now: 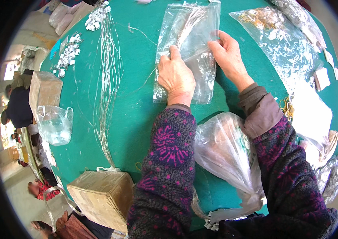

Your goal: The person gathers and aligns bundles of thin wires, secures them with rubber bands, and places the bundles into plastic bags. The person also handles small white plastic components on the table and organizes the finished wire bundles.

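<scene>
One clear bag, edge pinched by the right hand, left hand curled over its front, grip hidden from me, seemingly to steady the pale strands inside.

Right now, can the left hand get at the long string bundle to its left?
Probably yes: between the left hand and the string bundle I see just green table and thin stray strings, nothing tall. It is on the clear bag, though, so it would likely leave that first.
</scene>
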`<state>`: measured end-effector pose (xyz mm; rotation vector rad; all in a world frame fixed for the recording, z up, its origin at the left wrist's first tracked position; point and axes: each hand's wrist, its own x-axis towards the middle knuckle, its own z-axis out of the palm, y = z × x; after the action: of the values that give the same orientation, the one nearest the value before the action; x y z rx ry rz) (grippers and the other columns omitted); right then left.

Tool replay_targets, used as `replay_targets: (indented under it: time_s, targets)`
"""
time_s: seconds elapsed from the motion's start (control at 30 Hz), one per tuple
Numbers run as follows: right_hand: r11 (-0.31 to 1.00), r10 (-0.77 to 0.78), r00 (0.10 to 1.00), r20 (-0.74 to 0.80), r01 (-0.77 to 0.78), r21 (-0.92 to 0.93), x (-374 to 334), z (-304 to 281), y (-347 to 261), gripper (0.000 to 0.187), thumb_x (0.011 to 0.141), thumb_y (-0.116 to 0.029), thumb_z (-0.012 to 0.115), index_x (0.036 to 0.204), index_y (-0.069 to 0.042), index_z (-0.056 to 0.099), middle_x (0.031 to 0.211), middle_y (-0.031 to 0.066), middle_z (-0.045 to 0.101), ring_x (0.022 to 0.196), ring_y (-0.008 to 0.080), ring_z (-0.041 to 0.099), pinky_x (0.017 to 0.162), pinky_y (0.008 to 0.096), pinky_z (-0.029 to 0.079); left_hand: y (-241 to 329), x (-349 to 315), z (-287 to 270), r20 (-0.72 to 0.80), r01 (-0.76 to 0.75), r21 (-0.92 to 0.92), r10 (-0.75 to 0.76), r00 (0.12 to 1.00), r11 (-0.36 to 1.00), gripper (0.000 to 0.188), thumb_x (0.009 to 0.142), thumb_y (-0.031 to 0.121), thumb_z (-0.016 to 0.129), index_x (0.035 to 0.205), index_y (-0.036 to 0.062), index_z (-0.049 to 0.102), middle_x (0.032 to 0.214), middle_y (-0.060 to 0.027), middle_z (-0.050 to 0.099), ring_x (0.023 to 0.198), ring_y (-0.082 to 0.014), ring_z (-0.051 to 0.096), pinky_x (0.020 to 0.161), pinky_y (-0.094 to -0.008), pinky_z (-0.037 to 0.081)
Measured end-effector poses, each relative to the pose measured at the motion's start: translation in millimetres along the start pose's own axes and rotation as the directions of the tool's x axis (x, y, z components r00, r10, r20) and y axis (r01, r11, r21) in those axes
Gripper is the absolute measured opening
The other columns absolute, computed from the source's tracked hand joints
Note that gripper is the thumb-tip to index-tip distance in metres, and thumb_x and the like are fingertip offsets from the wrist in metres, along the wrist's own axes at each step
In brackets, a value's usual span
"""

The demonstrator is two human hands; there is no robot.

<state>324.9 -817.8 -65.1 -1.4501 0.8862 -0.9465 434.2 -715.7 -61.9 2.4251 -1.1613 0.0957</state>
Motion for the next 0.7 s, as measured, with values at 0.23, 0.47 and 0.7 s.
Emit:
replay_targets:
  time_s: [0.23, 0.47, 0.7]
  targets:
    - [0.99, -0.11, 0.989, 0.099, 0.1, 0.097, -8, 13, -10, 0.038, 0.091, -0.017, 0.058, 0.12, 0.007, 0.051, 0.087, 0.0026, 0.06, 0.078, 0.0066, 0.052, 0.066, 0.0232, 0.043, 8, 3, -17, 0.235, -0.067, 0.015, 0.062, 0.97, 0.998, 0.046, 0.085, 0.007, 0.057, 0.13, 0.0049, 0.048, 0.111, -0.0199, 0.052, 0.103, -0.0381, 0.056, 0.083, -0.0468, 0.051]
    - [0.877, -0.063, 0.951, 0.304, -0.093, 0.471, -7, 16, -13, 0.052, 0.095, -0.016, 0.057, 0.139, 0.005, 0.041, 0.119, 0.0081, 0.058, 0.102, 0.0123, 0.053, 0.092, 0.0273, 0.044, 3, 3, -27, 0.332, -0.171, -0.07, 0.184, 0.925, 0.983, 0.041, 0.084, 0.006, 0.057, 0.124, -0.0012, 0.05, 0.114, -0.0211, 0.05, 0.104, -0.0388, 0.056, 0.086, -0.0457, 0.05]
    - [0.903, -0.4, 0.823, 0.403, 0.429, 0.02, 5, 25, 8, 0.038, 0.097, -0.012, 0.05, 0.134, -0.003, 0.052, 0.139, 0.0119, 0.05, 0.128, 0.0242, 0.046, 0.109, 0.0366, 0.035, -13, -6, -21, 0.248, -0.15, -0.429, 0.276, 0.929, 0.891, 0.03, 0.089, 0.012, 0.053, 0.115, -0.004, 0.055, 0.105, -0.0232, 0.053, 0.099, -0.0403, 0.055, 0.087, -0.047, 0.045]
